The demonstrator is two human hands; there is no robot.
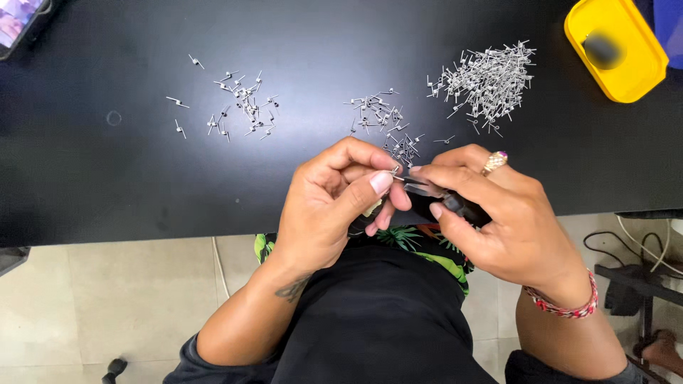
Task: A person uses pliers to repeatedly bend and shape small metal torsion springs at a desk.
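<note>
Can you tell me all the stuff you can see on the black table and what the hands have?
table: one, black, fills the top half of the view
metal wire pieces, big pile: too many to count, silver, upper right
metal wire pieces, middle pile: many, silver, just beyond the hands
metal wire pieces, left scatter: many, silver, upper left, spread loosely
tray: one, yellow, top right corner, with a blurred dark thing inside
phone-like device: one, dark, top left corner, mostly cut off
floor: pale tiles, below the table edge
left hand: pinches one small silver wire piece
right hand: ring and wristband, holds a dark-handled tool
</note>
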